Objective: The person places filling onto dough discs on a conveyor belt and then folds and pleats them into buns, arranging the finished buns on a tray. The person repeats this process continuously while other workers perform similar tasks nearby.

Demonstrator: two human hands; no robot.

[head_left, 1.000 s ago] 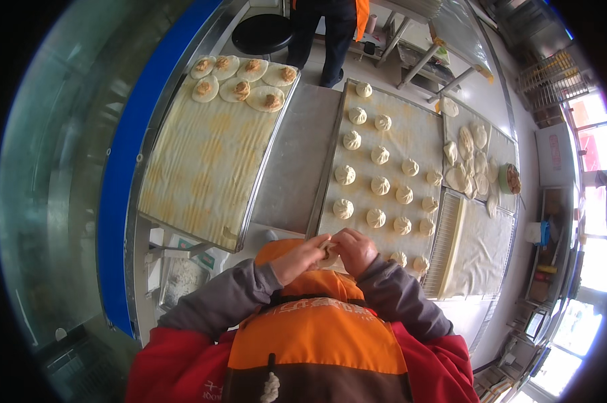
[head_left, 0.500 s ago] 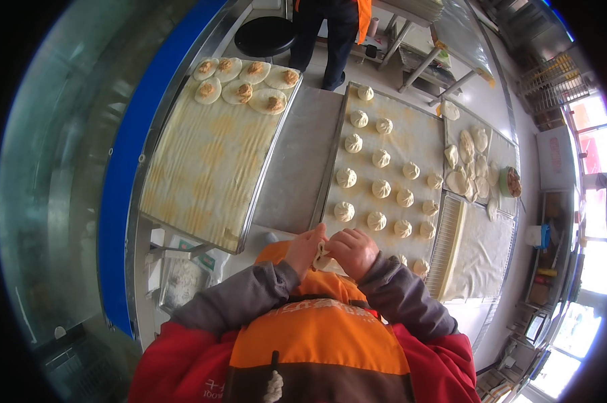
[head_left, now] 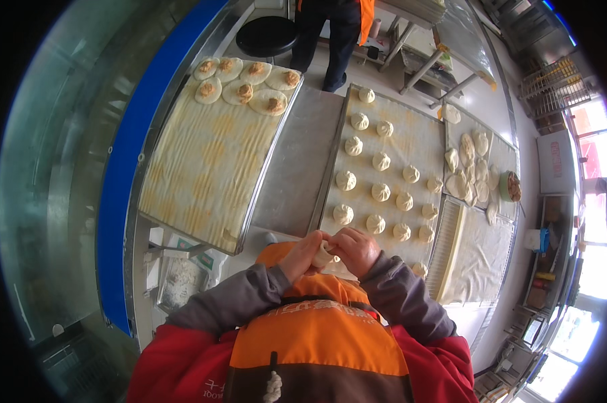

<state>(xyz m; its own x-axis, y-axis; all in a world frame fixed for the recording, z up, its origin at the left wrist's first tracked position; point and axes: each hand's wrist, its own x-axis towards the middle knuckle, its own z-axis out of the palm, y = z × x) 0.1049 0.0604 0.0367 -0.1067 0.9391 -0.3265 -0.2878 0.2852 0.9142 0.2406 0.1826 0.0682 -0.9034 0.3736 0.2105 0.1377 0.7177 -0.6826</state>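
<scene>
In front of my chest, just short of the near edge of the tray of pleated buns, both my hands are closed on one bun (head_left: 324,255) of pale dough. My left hand (head_left: 302,256) cups it from the left side. My right hand (head_left: 357,250) pinches its rim from the right, with the fingertips bunched together. The filling inside cannot be made out. Beyond my right hand, several pleated buns (head_left: 376,224) sit in rows on the cloth-lined tray (head_left: 399,138).
On the left, another cloth-lined tray (head_left: 199,178) bears flat dough rounds with filling (head_left: 274,104) at its far end. Loose dough wrappers (head_left: 474,161) and a bowl of filling (head_left: 510,186) are at the right. Another person (head_left: 325,40) stands beyond, beside a black stool (head_left: 266,37).
My hands have drawn slightly closer to my body with the bun. The dough's edge, spread out below the fingers before, now looks more gathered between them.
</scene>
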